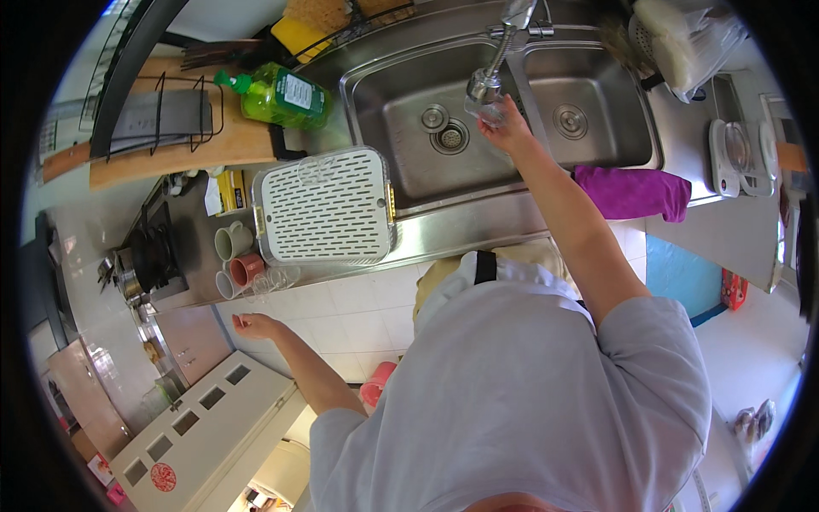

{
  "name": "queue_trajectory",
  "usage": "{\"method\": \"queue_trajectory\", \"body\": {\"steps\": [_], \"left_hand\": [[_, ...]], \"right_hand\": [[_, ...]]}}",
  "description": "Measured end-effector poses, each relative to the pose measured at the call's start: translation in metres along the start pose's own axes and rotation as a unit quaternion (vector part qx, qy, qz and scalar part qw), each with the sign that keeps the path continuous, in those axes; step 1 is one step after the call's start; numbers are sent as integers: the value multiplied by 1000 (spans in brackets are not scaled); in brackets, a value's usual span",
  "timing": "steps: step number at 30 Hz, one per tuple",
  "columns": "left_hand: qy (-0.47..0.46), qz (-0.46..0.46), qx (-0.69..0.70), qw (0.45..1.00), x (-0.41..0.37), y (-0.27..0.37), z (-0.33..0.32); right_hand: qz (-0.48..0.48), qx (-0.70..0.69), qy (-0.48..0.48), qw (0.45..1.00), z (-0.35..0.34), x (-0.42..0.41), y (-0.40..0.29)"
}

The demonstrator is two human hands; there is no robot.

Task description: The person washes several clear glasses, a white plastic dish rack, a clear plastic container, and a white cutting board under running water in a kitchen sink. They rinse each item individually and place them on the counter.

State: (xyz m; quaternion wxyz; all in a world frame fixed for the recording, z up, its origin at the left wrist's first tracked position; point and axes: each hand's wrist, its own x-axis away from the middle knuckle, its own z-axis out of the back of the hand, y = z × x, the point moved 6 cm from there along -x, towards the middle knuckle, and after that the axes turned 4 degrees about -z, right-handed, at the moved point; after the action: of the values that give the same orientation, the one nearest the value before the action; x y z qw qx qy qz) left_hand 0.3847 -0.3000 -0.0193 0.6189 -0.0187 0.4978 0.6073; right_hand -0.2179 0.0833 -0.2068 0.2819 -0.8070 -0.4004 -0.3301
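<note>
My right hand holds a small clear glass right beneath the faucet head, over the larger basin of the steel double sink. Whether water is running is hard to see. My left hand hangs in front of the counter edge, away from the sink, with its fingers loosely curled. Nothing shows in it, though its palm side is partly hidden. Closest to it are several clear glasses at the counter's edge. On the white slotted drain tray rests another clear glass.
Left of the tray stand a pink mug, a green mug and a white mug. A green dish soap bottle is behind it. A purple cloth drapes over the right front edge. A white door is at lower left.
</note>
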Motion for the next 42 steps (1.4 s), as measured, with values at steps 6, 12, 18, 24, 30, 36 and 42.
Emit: {"method": "queue_trajectory", "body": {"steps": [6,12,18,24,30,36,42], "left_hand": [[-387,-6,361,848,131,245,-73],[-543,-342,298,707,320,415,-151],[-727,-279,170,604,400,453,-198],[-641,-557,124,513,412,472,-181],[-818,-228,109,517,418,462,-202],[-805,-94,236,536,423,448,-242],[-793,-95,159,581,412,428,-263]], "right_hand": [[-51,-14,-15,998,2,-28,7],[-60,89,-4,994,-3,-27,16],[-4,178,-1,984,-6,-3,3],[-142,93,13,985,4,-9,0],[-62,133,69,987,3,-23,10],[88,193,126,969,-21,-15,-10],[425,638,42,641,-76,30,-31]]}}
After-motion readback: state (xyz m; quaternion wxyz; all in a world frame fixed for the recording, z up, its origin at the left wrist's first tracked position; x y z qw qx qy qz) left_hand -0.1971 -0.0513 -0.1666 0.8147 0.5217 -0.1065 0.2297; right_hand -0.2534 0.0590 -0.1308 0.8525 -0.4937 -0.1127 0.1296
